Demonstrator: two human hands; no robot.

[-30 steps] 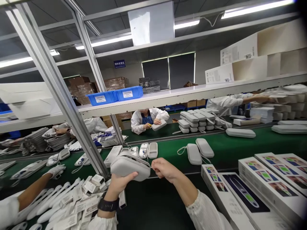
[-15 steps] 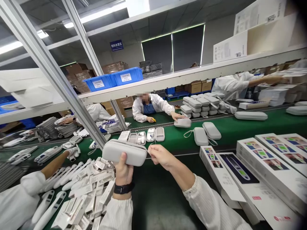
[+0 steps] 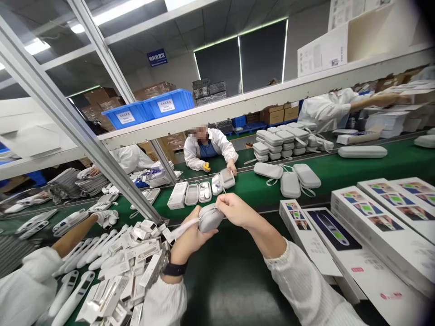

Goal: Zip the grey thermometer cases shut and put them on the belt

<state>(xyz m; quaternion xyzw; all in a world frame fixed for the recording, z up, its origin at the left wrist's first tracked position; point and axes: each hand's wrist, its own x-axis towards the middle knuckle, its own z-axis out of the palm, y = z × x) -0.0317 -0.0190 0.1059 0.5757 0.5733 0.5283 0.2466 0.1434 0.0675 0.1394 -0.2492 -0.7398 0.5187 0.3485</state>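
Observation:
Both my hands hold one grey zip case (image 3: 210, 218) above the dark table edge. My left hand (image 3: 190, 239), with a black watch on its wrist, grips the case from below and behind. My right hand (image 3: 235, 210) pinches the case's near end from the right. The case is turned end-on towards me, so only its short end shows. A white strap trails from it to the left.
A green conveyor belt (image 3: 340, 172) carries grey cases (image 3: 290, 183) and open cases (image 3: 204, 192). White thermometers and leaflets (image 3: 118, 267) are piled at left, printed boxes (image 3: 353, 231) at right. A co-worker's gloved hand (image 3: 105, 216) reaches in at left; people in white coats work across the belt.
The case has swung from lying sideways in my left hand to pointing end-on, lower and further right. My right hand has closed onto its end. The person opposite set a case on the belt.

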